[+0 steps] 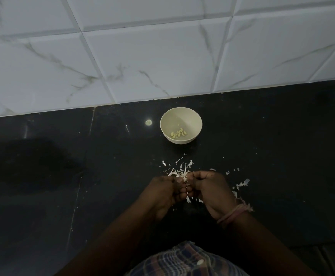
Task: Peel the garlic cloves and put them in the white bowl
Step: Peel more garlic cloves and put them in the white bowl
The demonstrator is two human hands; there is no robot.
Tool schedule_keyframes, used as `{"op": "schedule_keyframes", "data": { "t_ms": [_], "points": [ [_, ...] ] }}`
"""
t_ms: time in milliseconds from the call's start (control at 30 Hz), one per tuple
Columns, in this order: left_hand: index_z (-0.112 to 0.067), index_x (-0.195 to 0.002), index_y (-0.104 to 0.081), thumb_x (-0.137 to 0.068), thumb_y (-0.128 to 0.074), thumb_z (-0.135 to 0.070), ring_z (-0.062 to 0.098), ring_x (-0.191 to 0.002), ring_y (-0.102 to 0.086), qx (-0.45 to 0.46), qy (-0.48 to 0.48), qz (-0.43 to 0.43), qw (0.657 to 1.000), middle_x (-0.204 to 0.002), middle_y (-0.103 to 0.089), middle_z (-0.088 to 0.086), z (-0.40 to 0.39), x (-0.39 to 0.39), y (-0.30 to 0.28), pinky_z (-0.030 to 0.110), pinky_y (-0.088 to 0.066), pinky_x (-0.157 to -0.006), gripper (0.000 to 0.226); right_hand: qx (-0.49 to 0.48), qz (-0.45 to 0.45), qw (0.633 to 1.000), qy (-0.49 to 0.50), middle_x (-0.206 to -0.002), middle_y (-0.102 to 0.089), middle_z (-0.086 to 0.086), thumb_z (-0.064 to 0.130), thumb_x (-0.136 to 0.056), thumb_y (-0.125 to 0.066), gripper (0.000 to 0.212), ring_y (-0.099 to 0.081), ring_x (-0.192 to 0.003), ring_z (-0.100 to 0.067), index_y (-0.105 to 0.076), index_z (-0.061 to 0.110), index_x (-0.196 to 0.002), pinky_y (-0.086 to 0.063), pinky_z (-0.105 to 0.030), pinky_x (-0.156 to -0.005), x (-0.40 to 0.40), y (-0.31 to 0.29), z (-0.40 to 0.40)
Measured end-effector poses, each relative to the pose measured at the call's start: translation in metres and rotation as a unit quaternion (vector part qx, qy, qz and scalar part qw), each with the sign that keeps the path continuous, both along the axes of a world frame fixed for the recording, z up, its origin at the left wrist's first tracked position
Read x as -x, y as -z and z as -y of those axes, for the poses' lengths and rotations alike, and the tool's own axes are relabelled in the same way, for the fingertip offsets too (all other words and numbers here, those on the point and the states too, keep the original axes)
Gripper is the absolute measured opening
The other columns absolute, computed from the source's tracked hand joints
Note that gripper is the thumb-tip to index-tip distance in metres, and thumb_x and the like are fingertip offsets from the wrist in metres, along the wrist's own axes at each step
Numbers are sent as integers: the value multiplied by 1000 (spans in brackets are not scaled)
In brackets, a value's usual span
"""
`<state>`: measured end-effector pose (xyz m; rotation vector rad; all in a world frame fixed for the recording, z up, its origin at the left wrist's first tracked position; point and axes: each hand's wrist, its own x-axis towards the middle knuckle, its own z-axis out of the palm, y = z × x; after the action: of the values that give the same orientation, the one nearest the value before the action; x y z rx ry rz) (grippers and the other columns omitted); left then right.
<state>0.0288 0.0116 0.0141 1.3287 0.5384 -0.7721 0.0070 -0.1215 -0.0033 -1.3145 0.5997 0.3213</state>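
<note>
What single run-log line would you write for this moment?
step: peeling | left hand and right hand: pinching garlic | white bowl: peeled cloves inside | skins: on counter

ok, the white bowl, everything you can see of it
The white bowl is small, round and off-white, plain and matte, likely plastic or ceramic. It stands upright on the black countertop, close to the tiled wall and beyond the scattered garlic skins. Inside, a small cluster of peeled garlic cloves lies at the near side of its floor; the rest of the inside is bare. Neither hand touches it; both work nearer the person, over the skins.
</note>
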Motion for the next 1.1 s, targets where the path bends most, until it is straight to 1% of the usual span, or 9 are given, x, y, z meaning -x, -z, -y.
{"op": "schedule_keyframes", "data": {
  "t_ms": [100,233,333,500,633,700,900,1000,1100],
  "points": [
    [6,-97,-64,-105,-46,0,20,-69,-67,-7,-11,12,1000,-76,-69,13,1,2,0,23,-59,-57,20,6,4,1000,-8,-63,-65,-10,0,-99,-57,17,-61,-54,-15,-67,0,-85,-51,-26,-51,2,-2,-2],
    [1,-88,-65,-105,-47,0,11,-59,-61,-7,-23,-7,1000,-66,-65,5,3,1,-1,19,-53,-50,26,196,98,973,-67,-67,-69,1,2,-95,-62,20,-62,-58,-8,-70,13,-80,-51,-27,-58,2,1,-1],
    [0,-87,-65,-105,-46,1,6,-52,-60,11,-23,-32,999,-61,-64,2,2,-1,-1,16,-51,-48,26,238,128,958,-96,-65,-66,9,4,-93,-63,22,-57,-57,3,-69,18,-78,-44,-19,-60,2,1,1],
    [-1,-83,-65,-103,-48,4,11,-57,-60,-18,-22,18,999,-69,-62,8,0,4,3,19,-53,-52,27,93,38,992,-74,-60,-59,0,9,-101,-56,25,-48,-47,-10,-64,15,-78,-35,-25,-46,2,-1,-5],
    [4,-91,-67,-104,-49,1,15,-64,-70,-1,-39,80,996,-79,-70,14,3,2,1,22,-57,-60,21,-155,-53,986,43,-67,-59,-9,4,-99,-46,21,-52,-59,-18,-60,6,-84,-38,-30,-57,-6,-6,-4],
    [9,-102,-64,-103,-50,2,17,-67,-73,50,-64,53,995,-83,-72,16,3,-3,1,22,-58,-62,16,-174,-38,979,95,-71,-61,-9,3,-99,-50,18,-55,-60,-18,-62,4,-86,-43,-28,-56,-5,-5,-1],
    [4,-100,-63,-100,-53,4,18,-76,-74,136,-139,-38,980,-81,-74,13,-1,1,13,26,-63,-67,9,83,45,992,88,-76,-72,-14,-4,-88,-70,10,-64,-58,-14,-72,1,-96,-52,-22,-49,1,-1,1],
    [0,-106,-67,-100,-56,1,17,-76,-76,142,-149,-45,978,-85,-76,13,0,3,13,26,-62,-64,12,182,61,978,80,-71,-74,-9,12,-89,-75,9,-66,-52,-16,-69,6,-90,-50,-29,-44,0,-1,6],
    [0,-107,-70,-99,-57,0,17,-77,-77,157,-159,-47,974,-90,-77,14,0,2,10,24,-62,-64,15,301,84,950,19,-69,-73,-3,27,-88,-76,18,-69,-58,-16,-67,14,-80,-57,-37,-59,0,1,9]
  ]
}}
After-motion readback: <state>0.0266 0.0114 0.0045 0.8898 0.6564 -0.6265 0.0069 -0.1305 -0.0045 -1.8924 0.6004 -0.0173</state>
